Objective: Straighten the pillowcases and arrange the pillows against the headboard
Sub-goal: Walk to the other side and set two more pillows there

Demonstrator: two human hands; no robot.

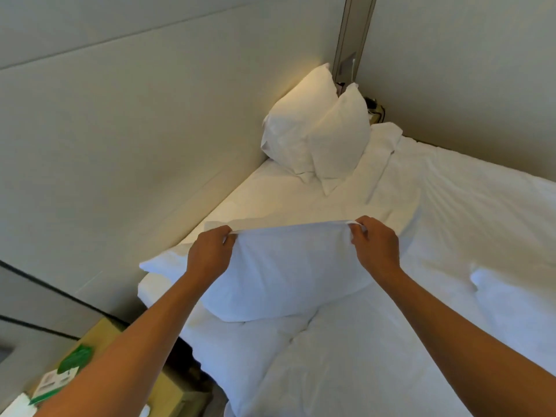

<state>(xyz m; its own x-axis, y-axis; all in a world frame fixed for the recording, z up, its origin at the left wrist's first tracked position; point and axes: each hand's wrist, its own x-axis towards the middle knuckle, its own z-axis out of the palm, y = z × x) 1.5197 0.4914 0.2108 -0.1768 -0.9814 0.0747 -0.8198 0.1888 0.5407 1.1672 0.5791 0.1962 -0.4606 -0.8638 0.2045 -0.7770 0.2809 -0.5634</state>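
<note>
A white pillow (285, 272) lies on the bed in front of me. My left hand (210, 251) pinches the left corner of its pillowcase's far edge and my right hand (374, 243) pinches the right corner, so the edge is stretched taut between them. Another white pillow (162, 264) pokes out from under it at the left. Two more white pillows (316, 130) stand upright, leaning against the pale headboard (135, 130) in the far corner.
A rumpled white duvet (421, 296) covers the bed to the right. A wooden bedside table (102, 329) with a green packet (75, 359) stands at the lower left. A wall (466, 70) closes the bed's far side.
</note>
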